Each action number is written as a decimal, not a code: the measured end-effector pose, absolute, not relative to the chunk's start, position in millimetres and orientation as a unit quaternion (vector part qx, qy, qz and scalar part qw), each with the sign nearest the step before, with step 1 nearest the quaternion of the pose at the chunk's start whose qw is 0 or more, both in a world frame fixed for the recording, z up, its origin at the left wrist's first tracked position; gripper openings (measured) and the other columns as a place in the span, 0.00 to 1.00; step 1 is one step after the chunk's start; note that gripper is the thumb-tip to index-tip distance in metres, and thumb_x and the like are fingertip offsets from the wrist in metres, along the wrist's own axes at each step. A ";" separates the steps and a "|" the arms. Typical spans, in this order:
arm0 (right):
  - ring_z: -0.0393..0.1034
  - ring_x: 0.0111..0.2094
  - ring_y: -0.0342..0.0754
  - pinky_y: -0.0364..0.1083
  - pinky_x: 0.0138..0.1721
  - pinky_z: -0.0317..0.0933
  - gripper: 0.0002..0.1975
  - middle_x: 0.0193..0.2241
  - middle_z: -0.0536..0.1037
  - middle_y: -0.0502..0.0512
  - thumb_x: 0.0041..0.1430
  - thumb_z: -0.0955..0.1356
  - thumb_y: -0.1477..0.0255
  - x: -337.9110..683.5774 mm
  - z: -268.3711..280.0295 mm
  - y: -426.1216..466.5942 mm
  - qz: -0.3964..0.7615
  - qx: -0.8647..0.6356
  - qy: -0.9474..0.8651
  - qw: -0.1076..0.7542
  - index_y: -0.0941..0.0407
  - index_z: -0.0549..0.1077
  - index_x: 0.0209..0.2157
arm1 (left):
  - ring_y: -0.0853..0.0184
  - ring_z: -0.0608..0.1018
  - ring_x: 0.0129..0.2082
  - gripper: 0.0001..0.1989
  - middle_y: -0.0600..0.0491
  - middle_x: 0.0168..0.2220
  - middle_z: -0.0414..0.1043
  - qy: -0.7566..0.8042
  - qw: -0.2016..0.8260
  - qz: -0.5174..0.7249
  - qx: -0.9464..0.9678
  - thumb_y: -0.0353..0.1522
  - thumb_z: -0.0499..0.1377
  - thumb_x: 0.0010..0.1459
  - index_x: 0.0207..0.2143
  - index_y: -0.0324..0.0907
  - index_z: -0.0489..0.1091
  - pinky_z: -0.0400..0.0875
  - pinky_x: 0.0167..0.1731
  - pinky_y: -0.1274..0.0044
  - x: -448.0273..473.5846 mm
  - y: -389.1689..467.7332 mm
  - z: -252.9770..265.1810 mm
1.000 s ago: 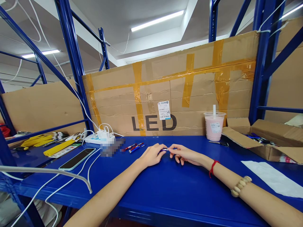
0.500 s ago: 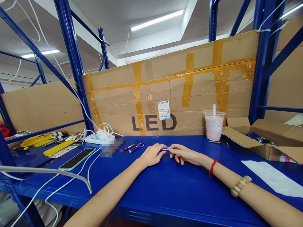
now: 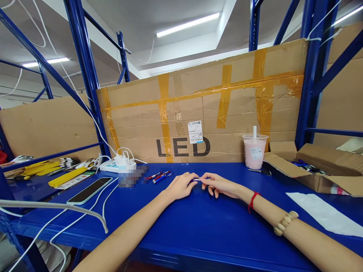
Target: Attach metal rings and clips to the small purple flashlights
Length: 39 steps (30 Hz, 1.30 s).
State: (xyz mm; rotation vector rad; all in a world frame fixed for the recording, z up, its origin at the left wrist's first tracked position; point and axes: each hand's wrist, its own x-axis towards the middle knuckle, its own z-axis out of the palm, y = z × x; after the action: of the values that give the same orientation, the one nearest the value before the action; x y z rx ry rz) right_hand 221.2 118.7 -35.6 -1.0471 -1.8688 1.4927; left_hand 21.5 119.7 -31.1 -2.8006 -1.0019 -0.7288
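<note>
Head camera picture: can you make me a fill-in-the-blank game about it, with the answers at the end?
1. The drink is ____.
2. The big black letters spell ____.
3. The string bracelet is ____.
4. The left hand and right hand meet at a pen-like thing above a table coloured ____.

Missing words: pink; LED; red; blue.

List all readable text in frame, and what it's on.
"LED": large black print on the cardboard panel.
Too small to read: white sticker on that panel.
Too small to read: label on the pink drink cup.
Unreadable: printed sheet at left.
</note>
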 end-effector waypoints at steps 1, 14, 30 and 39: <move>0.60 0.24 0.34 0.32 0.17 0.57 0.24 0.38 0.64 0.57 0.56 0.63 0.55 221.3 -36.2 118.8 0.551 -0.388 -0.691 0.263 0.61 0.57 0.43 | 0.70 0.68 0.39 0.11 0.56 0.41 0.66 -0.326 0.039 -0.237 -0.914 0.34 0.45 0.62 0.43 0.42 0.61 0.62 0.38 0.78 21.5 119.6 -31.1; 0.60 0.24 0.34 0.32 0.17 0.57 0.21 0.37 0.64 0.57 0.57 0.63 0.59 221.2 -34.3 116.1 0.554 -0.396 -0.681 0.267 0.62 0.57 0.42 | 0.70 0.68 0.40 0.11 0.56 0.41 0.66 -0.332 0.033 -0.231 -0.914 0.36 0.44 0.62 0.44 0.43 0.61 0.62 0.39 0.78 20.5 123.4 -35.3; 0.60 0.23 0.34 0.33 0.17 0.58 0.21 0.37 0.64 0.57 0.57 0.64 0.60 220.1 -33.1 115.4 0.545 -0.401 -0.687 0.264 0.62 0.57 0.43 | 0.69 0.69 0.39 0.12 0.54 0.40 0.66 -0.337 0.033 -0.234 -0.911 0.36 0.45 0.62 0.44 0.44 0.61 0.63 0.39 0.78 20.3 124.8 -37.1; 0.60 0.23 0.34 0.32 0.17 0.57 0.21 0.36 0.65 0.56 0.58 0.63 0.60 219.5 -32.9 115.9 0.545 -0.401 -0.689 0.261 0.62 0.57 0.43 | 0.70 0.68 0.39 0.11 0.55 0.40 0.65 -0.336 0.036 -0.232 -0.912 0.36 0.45 0.62 0.44 0.44 0.61 0.62 0.39 0.78 19.0 125.0 -36.4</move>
State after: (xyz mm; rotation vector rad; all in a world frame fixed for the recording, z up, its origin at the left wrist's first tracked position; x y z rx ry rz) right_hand 219.5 115.9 -32.9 -1.0846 -1.8646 1.4753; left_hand 19.0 125.0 -36.4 -2.8026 -1.0309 -0.7125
